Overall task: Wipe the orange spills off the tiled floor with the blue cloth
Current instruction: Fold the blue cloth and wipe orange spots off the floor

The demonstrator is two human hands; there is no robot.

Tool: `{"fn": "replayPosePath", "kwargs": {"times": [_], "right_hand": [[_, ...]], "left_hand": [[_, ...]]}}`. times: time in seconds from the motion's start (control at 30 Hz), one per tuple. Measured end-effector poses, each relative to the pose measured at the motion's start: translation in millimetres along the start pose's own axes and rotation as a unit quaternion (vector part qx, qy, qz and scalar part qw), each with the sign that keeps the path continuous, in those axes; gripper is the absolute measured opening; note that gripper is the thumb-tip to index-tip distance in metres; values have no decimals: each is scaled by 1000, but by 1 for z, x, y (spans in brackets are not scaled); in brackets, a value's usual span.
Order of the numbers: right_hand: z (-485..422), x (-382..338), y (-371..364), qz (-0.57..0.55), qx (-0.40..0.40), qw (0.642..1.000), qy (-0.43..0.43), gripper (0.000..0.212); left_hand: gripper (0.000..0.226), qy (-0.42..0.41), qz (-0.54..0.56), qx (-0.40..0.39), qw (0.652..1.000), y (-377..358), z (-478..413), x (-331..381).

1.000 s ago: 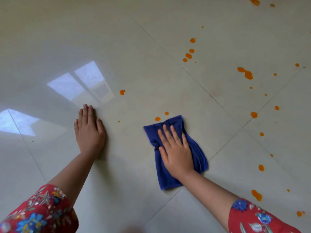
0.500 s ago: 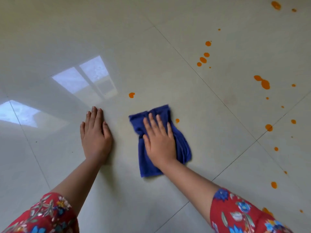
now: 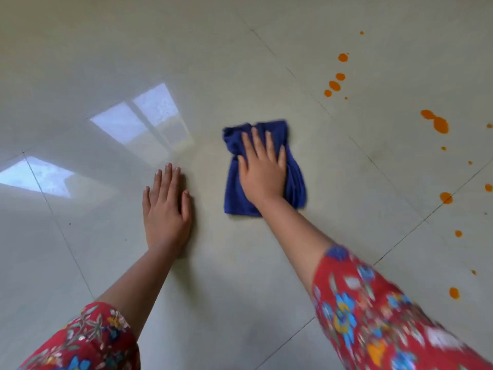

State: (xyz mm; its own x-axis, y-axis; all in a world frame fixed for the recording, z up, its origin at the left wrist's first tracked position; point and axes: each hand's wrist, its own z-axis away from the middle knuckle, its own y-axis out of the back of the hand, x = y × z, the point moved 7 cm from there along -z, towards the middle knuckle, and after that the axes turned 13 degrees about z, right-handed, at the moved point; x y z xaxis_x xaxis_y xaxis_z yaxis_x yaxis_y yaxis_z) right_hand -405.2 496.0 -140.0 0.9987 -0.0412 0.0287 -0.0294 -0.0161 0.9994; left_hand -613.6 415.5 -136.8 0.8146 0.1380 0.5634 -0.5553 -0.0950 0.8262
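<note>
A glossy cream tiled floor seen from above. At left, the left hand lies flat on the tile, fingers straight and together, holding nothing. Just to its right, the right hand presses palm-down on a crumpled dark blue cloth, fingers spread straight, not gripping. The cloth's long side runs away from the person. Orange spills lie well apart, right of the cloth and beyond it. The right hand is nearer them, so the next sweep likely goes rightward.

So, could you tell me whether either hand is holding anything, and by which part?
Nothing is gripped: the right hand presses flat on the middle of the crumpled dark-blue cloth; the left hand rests flat on the glossy pale tiled floor.
</note>
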Motion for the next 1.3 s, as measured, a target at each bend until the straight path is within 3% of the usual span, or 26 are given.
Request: {"fn": "replayPosePath", "kwargs": {"times": [0.07, 0.17, 0.23, 0.3, 0.37, 0.43, 0.5, 0.57, 0.63, 0.73, 0.77, 0.87, 0.9, 0.93, 1.03, 1.07, 1.1, 1.2, 1.23, 1.3], "right_hand": [[46, 13, -1, -1, 25, 999, -22, 56], [89, -11, -1, -24, 27, 994, 104, 55], [71, -11, 0, -30, 21, 986, 165, 54], [39, 11, 0, -11, 1, 990, 140, 56], [19, 56, -5, -1, -21, 999, 42, 59], [34, 93, -5, -5, -6, 998, -65, 58], [75, 105, -3, 7, 5, 994, -110, 57], [117, 87, -3, 27, 2, 998, -57, 57], [138, 57, -2, 22, -10, 998, 61, 57], [104, 60, -1, 17, -2, 988, 151, 55], [87, 74, -2, 24, -4, 992, 124, 56], [65, 140, -5, -7, -15, 993, -120, 58], [76, 147, -6, -11, -22, 987, -158, 58], [93, 142, -4, 3, -21, 991, -133, 58], [144, 125, -8, 30, -28, 991, 124, 55], [142, 141, -9, 33, -23, 990, 134, 55], [129, 161, -10, 42, -24, 995, 89, 55], [83, 198, -6, 39, -31, 991, -126, 58], [74, 186, -5, 33, -36, 990, -130, 59], [75, 144, -3, 31, -23, 999, -26, 58]], "left_hand": [[57, -21, -15, -20, 999, -3, 1, 5], [56, -10, -22, -22, 999, -5, 1, 3], [56, 5, -11, -19, 1000, -11, -1, 11], [56, 3, 8, -35, 999, -25, -6, 31], [54, -23, 25, -59, 998, -42, -12, 59], [54, -55, 36, -83, 994, -56, -16, 80], [57, -78, 14, -101, 992, -67, -14, 91], [58, -86, -12, -101, 991, -72, -14, 92], [57, -83, -13, -95, 992, -71, -14, 91], [53, -80, -15, -97, 992, -71, -14, 91], [53, -80, -13, -99, 992, -71, -14, 92], [54, -85, -13, -101, 991, -71, -12, 95], [54, -83, -15, -100, 991, -70, -12, 94], [54, -81, -15, -98, 992, -69, -12, 94], [54, -79, -14, -101, 992, -70, -13, 93], [54, -79, -12, -99, 992, -71, -13, 94], [54, -79, -12, -95, 992, -71, -12, 94], [54, -81, -11, -88, 993, -71, -12, 95], [54, -81, -12, -88, 993, -72, -13, 95], [54, -81, -16, -93, 992, -72, -14, 95]]}}
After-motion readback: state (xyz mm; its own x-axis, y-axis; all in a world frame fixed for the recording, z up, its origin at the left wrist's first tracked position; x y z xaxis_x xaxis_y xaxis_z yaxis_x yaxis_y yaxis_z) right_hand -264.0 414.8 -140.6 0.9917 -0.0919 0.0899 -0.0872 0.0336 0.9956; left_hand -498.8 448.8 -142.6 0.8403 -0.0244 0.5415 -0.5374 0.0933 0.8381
